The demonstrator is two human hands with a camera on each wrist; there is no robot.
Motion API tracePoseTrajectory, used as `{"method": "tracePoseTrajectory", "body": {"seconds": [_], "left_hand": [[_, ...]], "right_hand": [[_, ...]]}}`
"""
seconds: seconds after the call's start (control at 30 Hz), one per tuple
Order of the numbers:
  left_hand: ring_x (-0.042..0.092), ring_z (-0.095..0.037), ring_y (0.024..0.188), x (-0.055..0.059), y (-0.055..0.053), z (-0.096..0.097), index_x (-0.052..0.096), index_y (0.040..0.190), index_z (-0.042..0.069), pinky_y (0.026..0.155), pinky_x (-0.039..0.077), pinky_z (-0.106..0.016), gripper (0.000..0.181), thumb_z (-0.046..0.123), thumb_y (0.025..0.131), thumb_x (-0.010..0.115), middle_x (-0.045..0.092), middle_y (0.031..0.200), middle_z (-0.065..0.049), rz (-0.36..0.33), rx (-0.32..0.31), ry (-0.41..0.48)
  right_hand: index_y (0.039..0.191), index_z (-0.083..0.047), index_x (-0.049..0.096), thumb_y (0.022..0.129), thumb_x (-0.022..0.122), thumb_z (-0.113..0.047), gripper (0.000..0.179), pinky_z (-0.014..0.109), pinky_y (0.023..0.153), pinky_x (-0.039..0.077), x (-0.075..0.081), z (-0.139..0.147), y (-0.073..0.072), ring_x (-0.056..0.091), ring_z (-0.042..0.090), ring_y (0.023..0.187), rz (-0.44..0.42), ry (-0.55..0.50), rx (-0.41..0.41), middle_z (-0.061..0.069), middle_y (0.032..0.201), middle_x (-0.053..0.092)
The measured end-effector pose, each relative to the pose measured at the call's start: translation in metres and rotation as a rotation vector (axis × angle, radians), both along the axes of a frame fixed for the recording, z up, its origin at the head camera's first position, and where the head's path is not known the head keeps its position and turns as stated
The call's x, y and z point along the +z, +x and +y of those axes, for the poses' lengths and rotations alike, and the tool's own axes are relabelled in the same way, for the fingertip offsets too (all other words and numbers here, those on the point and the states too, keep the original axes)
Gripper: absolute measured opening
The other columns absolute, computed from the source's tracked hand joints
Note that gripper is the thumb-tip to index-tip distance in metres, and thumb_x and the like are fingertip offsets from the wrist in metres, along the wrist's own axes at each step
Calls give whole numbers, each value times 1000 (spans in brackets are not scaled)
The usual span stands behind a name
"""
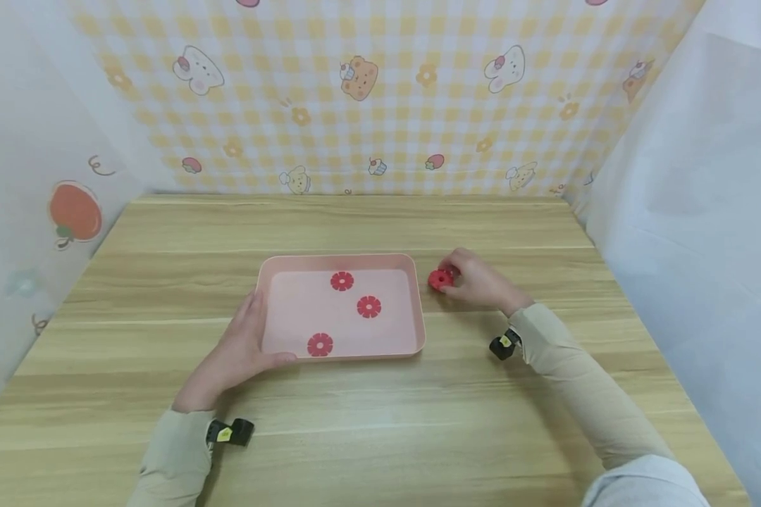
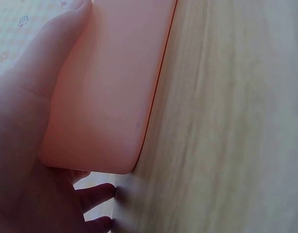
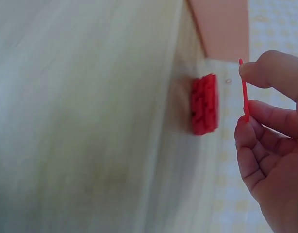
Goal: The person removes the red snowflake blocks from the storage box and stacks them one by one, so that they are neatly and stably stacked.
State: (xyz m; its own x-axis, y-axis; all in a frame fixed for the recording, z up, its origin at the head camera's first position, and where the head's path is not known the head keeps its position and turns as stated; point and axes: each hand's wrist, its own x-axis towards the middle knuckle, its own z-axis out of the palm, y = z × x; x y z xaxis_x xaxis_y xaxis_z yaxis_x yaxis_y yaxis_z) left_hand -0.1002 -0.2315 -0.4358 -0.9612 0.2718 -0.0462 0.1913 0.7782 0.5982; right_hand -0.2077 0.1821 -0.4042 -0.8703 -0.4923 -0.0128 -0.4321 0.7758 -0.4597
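A shallow pink tray (image 1: 337,263) stands on the table, with three flat, notched red discs (image 1: 368,301) spread over its floor. My left hand (image 1: 239,352) holds the tray's near left corner, the thumb along the front wall and the fingers by the left side. Right of the tray, my right hand (image 1: 480,283) pinches one thin red disc (image 3: 245,92) by its edges between thumb and fingers. In the right wrist view this disc is edge-on, apart from a short stack of red notched discs (image 3: 205,104) on the table. From the head, disc and stack overlap.
The wood-grain table (image 1: 355,436) extends around the tray. Behind it hangs a yellow checked cloth (image 1: 393,105) with cartoon prints. Pale sheets close off the left and right sides.
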Motion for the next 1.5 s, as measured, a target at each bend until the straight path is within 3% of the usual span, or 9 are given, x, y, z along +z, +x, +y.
{"method": "tracePoseTrajectory", "body": {"seconds": [0.37, 0.63, 0.9, 1.07, 1.3, 1.5], "left_hand": [[9, -45, 143, -2, 0, 0, -11, 150, -1, 112, 20, -62, 137, 58, 66, 79, -4, 158, -24, 7, -6, 3], [11, -46, 142, -1, 0, 1, -11, 150, 0, 111, 22, -63, 136, 60, 66, 78, -4, 158, -24, 0, -1, -5], [8, -46, 143, -1, 1, 2, -11, 150, -1, 111, 20, -63, 136, 58, 67, 79, -6, 158, -24, -8, -1, -1], [9, -46, 143, -1, 1, 1, -11, 150, 0, 111, 21, -63, 136, 60, 66, 78, -5, 158, -23, -19, 11, -8], [9, -46, 143, 0, 1, 0, -11, 150, 0, 111, 20, -63, 137, 61, 66, 78, -6, 158, -23, -25, 15, -4], [9, -46, 143, -1, 1, 1, -11, 150, 0, 112, 20, -62, 137, 61, 66, 78, -6, 158, -23, -29, 16, -7]], "right_hand": [[113, 1, 61, 80, 74, -14, 39, 35, 79, 50, -11, 6, -5, 54, 22, 90, -5, 30, -21, 12, 106, 58], [111, 2, 62, 81, 75, -15, 37, 34, 76, 50, -11, 5, -6, 54, 22, 87, 12, 32, -3, 11, 102, 59], [115, 2, 60, 82, 75, -19, 42, 35, 80, 51, -10, 5, -8, 54, 23, 91, -23, 26, -18, 11, 104, 57], [118, 1, 59, 83, 75, -24, 46, 38, 83, 51, -5, 0, -8, 55, 24, 95, -21, -25, -7, 11, 106, 58], [119, -1, 60, 81, 76, -18, 44, 40, 89, 49, 7, -18, -3, 57, 24, 99, -10, -106, 52, 11, 106, 62], [119, -2, 60, 81, 77, -19, 45, 39, 89, 52, 11, -38, 0, 55, 23, 100, -50, -151, 79, 9, 109, 61]]}}
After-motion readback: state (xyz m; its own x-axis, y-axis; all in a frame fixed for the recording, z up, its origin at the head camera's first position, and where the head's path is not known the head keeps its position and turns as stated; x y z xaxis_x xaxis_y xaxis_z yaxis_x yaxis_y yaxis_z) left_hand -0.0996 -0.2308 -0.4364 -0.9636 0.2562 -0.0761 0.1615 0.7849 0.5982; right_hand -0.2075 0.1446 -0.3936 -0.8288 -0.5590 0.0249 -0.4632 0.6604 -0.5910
